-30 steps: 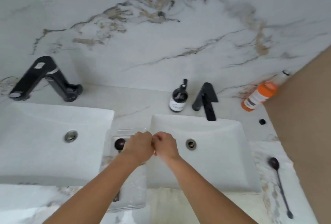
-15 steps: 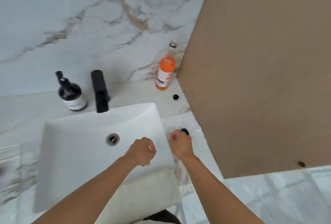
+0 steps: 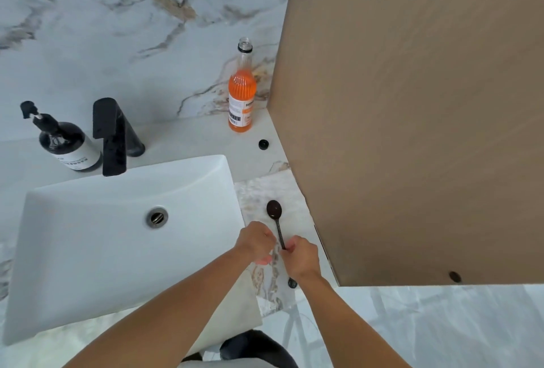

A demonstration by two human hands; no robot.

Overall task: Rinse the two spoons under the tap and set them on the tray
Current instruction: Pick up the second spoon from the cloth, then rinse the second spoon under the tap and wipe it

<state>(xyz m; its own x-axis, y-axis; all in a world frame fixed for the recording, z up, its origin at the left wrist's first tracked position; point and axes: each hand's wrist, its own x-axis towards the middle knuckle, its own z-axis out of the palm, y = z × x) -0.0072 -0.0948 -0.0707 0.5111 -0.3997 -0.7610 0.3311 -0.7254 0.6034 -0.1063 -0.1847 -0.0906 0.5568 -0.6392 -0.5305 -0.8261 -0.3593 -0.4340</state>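
A dark long-handled spoon (image 3: 274, 211) lies on the marble counter right of the white sink (image 3: 59, 294), bowl pointing away from me. My right hand (image 3: 300, 257) is closed around the middle of its handle; the handle's end pokes out below my wrist. Just left of the handle is my left hand (image 3: 257, 242), fingers curled, with nothing visible inside it. The black tap (image 3: 110, 138) stands behind the basin, and no water is running. Neither the tray nor the other spoon is in view.
A dark soap pump bottle (image 3: 69, 144) stands left of the tap. An open orange bottle (image 3: 242, 96) and its black cap (image 3: 263, 144) sit at the counter's back right. A tall brown panel (image 3: 412, 102) walls off the right side, close to the spoon.
The view swung right, away from the tray. My right hand reached the spoon on the counter and closed on its handle. My left hand moved from over the basin to beside it.
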